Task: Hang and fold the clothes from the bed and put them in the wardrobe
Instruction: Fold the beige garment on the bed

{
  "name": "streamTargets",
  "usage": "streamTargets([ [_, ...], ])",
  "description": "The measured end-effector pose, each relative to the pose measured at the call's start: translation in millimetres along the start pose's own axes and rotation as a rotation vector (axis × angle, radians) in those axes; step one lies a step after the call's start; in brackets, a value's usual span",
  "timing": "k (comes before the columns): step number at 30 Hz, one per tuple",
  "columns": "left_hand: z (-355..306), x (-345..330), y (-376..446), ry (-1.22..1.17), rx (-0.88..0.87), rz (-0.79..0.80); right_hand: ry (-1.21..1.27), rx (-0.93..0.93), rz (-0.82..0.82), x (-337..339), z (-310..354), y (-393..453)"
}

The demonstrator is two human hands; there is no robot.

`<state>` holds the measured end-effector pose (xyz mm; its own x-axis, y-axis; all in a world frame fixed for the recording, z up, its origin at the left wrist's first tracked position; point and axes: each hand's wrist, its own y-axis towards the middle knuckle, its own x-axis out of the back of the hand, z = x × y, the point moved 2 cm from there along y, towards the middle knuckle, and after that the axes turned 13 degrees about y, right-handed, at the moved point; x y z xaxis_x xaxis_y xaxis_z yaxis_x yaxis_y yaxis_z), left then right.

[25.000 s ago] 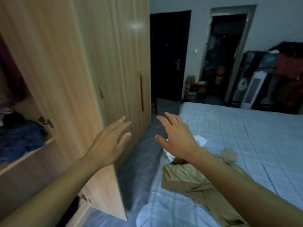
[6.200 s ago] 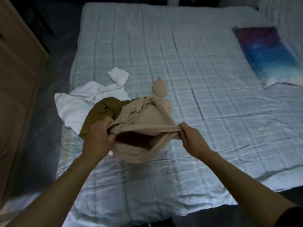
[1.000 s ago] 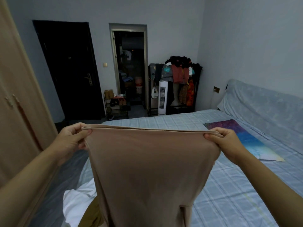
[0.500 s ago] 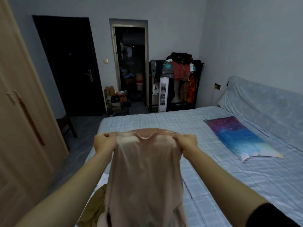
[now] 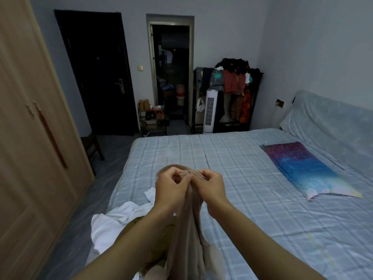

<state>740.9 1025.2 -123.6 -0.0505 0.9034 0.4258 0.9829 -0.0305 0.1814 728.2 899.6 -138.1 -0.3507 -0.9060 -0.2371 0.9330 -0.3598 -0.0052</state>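
Compared with half a second before, both hands have been brought together until they almost touch, and the upper edge of the beige garment [image 5: 186, 229], which was spread between them, is now gathered into a bunch.

From the head camera, the left hand [image 5: 171, 188] and the right hand [image 5: 211, 185] are seen side by side above the bed [image 5: 252, 199]. Each hand is closed, with the thumb and curled fingers pinching the top edge of the garment. The cloth hangs straight down from the grip, so its long axis is vertical, between the forearms, and its lower part goes toward the near edge of the bed. Neither hand is clearly nearer to it; both hold the same gathered edge. It is judged that the fold will be made along this hanging length.

A white garment [image 5: 121, 217] lies on the bed at the left, and a little olive cloth [image 5: 139, 220] is seen beside it. The wardrobe [image 5: 30, 138] stands at the left with its doors closed.

The bottom of the beige garment is cut off by the frame, and its kind cannot be told. The light is dim.
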Motion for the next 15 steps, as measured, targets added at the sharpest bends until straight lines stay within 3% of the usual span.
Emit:
streamTargets([
  [4,1,-1,-10,0.002,-0.028,0.001,0.059,-0.006,0.051,3,2,-8],
  [8,3,2,-10,-0.067,0.026,-0.012,0.123,0.019,0.203,4,3,-15],
  [12,5,5,-12,-0.208,0.098,0.155,0.088,0.062,0.281,6,-2,-13],
  [15,8,4,-16,-0.184,0.045,0.308,0.015,0.099,0.204,7,-8,-10],
])
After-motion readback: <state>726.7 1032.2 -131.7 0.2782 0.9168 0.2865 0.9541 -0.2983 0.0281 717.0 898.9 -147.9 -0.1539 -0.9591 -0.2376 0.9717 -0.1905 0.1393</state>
